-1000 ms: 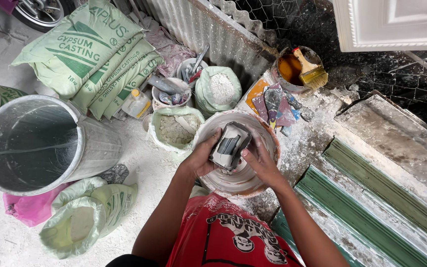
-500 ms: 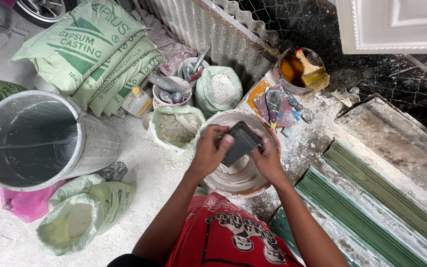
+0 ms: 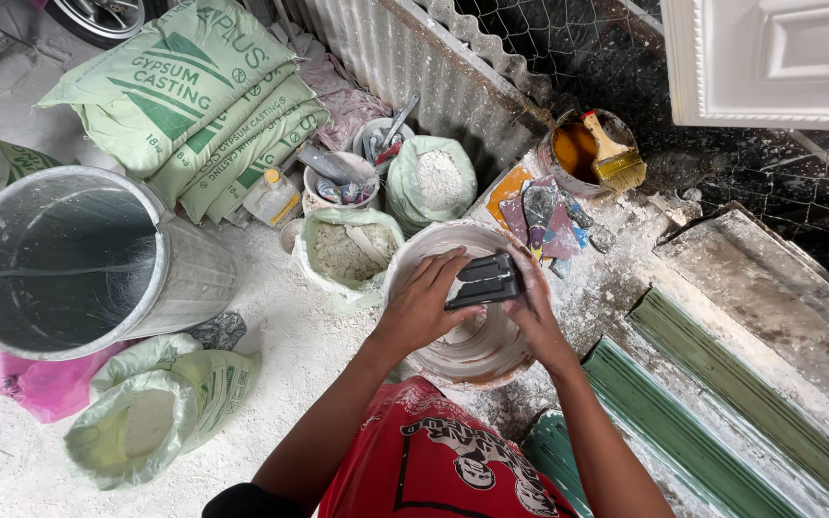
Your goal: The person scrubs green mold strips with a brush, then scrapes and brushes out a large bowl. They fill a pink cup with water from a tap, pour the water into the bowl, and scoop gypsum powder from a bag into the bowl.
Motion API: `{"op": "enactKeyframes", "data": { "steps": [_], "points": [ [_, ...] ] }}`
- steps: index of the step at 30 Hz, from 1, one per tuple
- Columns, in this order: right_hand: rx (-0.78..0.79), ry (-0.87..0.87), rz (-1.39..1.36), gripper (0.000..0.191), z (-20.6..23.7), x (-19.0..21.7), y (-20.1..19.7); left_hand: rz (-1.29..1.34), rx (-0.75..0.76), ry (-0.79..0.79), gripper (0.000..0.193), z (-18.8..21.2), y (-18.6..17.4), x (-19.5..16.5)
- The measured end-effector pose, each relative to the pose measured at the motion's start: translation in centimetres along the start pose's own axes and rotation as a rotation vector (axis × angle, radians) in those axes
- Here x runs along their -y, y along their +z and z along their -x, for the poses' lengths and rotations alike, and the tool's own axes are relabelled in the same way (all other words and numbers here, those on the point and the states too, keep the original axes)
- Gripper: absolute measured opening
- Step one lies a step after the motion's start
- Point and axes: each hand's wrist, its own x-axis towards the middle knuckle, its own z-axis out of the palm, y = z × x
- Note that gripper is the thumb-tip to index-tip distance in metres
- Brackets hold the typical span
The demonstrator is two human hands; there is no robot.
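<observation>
Both my hands hold a small dark rectangular plastic piece [image 3: 487,280] over a white plaster-coated bowl [image 3: 472,355]. My left hand [image 3: 426,302] grips its left end, fingers spread over the bowl. My right hand [image 3: 535,305] holds its right end from the side. The bowl sits on the dusty floor just in front of my knee in a red printed shirt. What lies in the bowl under the hands is hidden.
A large grey metal bucket [image 3: 69,259] stands at left. Green gypsum sacks [image 3: 184,105] are stacked behind it. Open bags of white powder [image 3: 347,254] [image 3: 434,182] [image 3: 160,412], a tub with a brush [image 3: 592,149], and green moulds [image 3: 712,412] surround the bowl.
The dark piece has been turned from upright to lying flat between my hands, and shifted slightly right over the bowl.
</observation>
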Motion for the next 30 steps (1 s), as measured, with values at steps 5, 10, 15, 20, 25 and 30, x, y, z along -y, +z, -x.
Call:
{"op": "enactKeyframes", "data": {
  "steps": [5, 10, 15, 20, 25, 30],
  "points": [
    [-0.073, 0.027, 0.079, 0.065, -0.3, -0.3, 0.6, 0.059, -0.061, 0.031, 0.052, 0.8, 0.0, 0.4],
    [-0.089, -0.009, 0.023, 0.067, -0.8, -0.1, 1.1, 0.08, -0.13, 0.049, 0.049, 0.8, 0.1, 0.5],
    [-0.104, -0.102, 0.094, 0.07, -1.1, 0.5, 1.9, 0.086, -0.055, -0.046, 0.05, 0.5, 0.0, 0.4],
    [-0.128, 0.15, 0.051, 0.084, -1.9, 0.2, 1.9, 0.251, 0.064, -0.244, 0.049, 0.4, 0.0, 2.0],
    [-0.007, 0.342, -0.015, 0.081, -1.9, -1.2, 0.5, 0.837, 0.148, -0.861, 0.058, -1.0, 0.5, 4.7],
    [-0.02, 0.432, 0.067, 0.075, -1.1, -3.1, 0.9, 1.117, 0.167, -1.164, 0.067, -1.2, 0.9, 5.7]
  ]
}}
